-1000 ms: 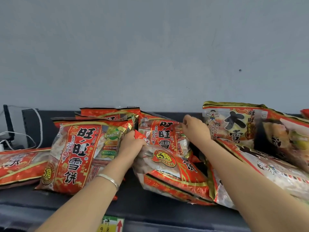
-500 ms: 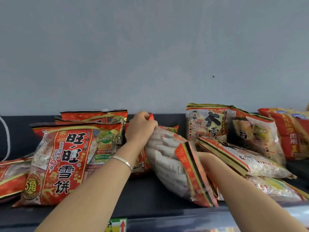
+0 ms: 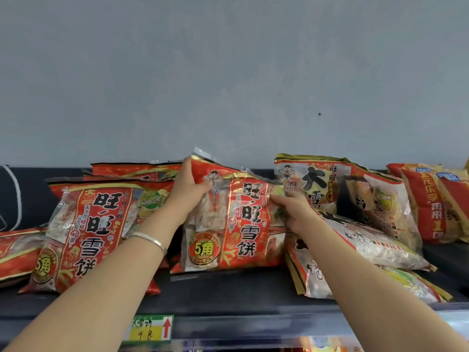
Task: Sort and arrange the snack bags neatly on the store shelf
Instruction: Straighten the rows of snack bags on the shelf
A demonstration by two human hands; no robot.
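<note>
A red snack bag (image 3: 236, 224) with a "5角" badge stands upright in the middle of the dark shelf (image 3: 228, 293), its front facing me. My left hand (image 3: 187, 191) grips its upper left corner, thumb on the front. My right hand (image 3: 291, 212) holds its right edge, fingers curled on the wrapper. An identical red bag (image 3: 86, 232) leans upright to the left, with more red bags (image 3: 137, 170) stacked behind it.
Right of the held bag, paler bags (image 3: 368, 240) lie flat in a pile, and one (image 3: 309, 181) stands behind them. Orange-red bags (image 3: 431, 199) stand at the far right. Another red bag (image 3: 15, 252) lies at the far left. A price tag (image 3: 152, 329) sits on the shelf edge.
The bag was turned from edge-on and tilted to upright with its front facing me. My right hand came from beneath it to its right edge; my left hand stayed on the top.
</note>
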